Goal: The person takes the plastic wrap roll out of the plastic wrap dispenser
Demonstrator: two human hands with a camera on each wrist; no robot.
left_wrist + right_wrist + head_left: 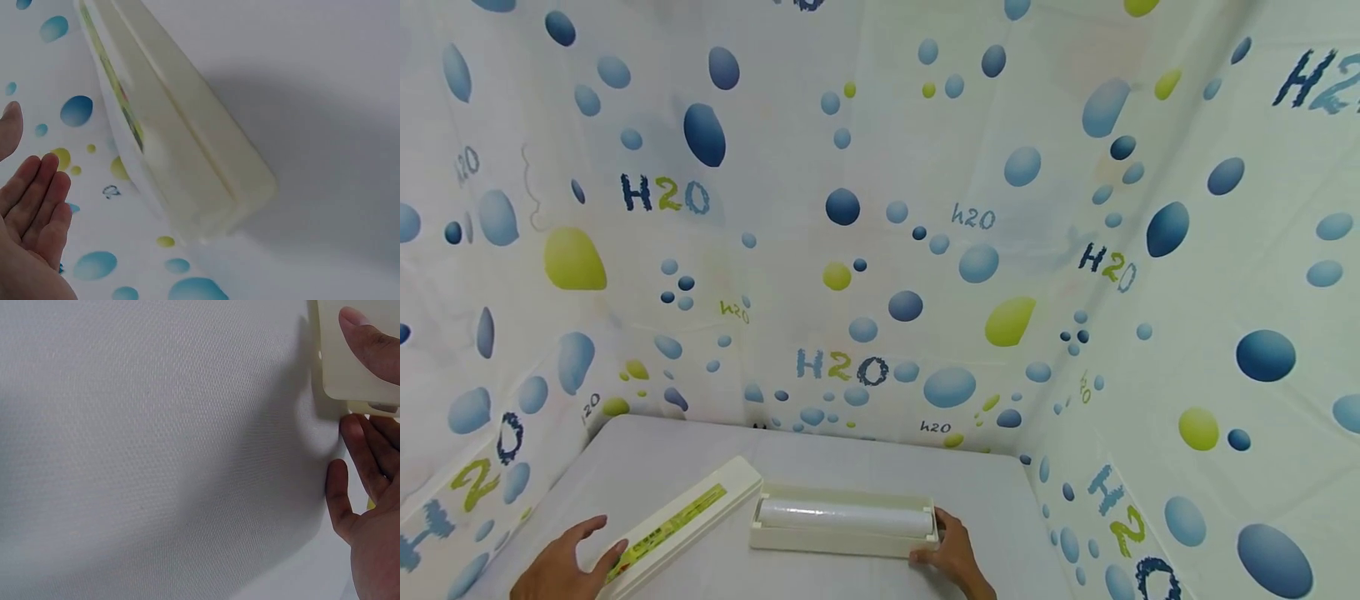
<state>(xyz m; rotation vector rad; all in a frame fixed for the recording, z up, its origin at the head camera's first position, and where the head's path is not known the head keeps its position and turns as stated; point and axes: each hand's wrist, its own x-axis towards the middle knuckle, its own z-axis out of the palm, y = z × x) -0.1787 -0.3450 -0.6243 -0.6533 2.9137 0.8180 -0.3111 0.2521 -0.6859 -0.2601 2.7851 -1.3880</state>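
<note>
On the bench point(850, 463), the right hand point(952, 548) grips the cream box point(842, 542) by its end, thumb opposing fingers; the left hand point(567, 560), fingers relaxed, is by the lid point(681, 529). The box looks light, stiff, best held endwise; its film roll point(848, 515) may slip.

Bearing a lid point(688, 527) and, to its right, a box point(842, 540) on the table point(722, 571). Slanting the lid from the near left towards the back, far end just beside the box's left end. Carrying a label point(672, 522) lengthwise along the lid. Containing a roll point(846, 515) in the box, between its end walls. Placing the left hand point(561, 562) at the lid's near end, and the right hand point(953, 550) at the box's right end. Enclosing the table with sheets point(782, 308) behind, left and right.
</note>
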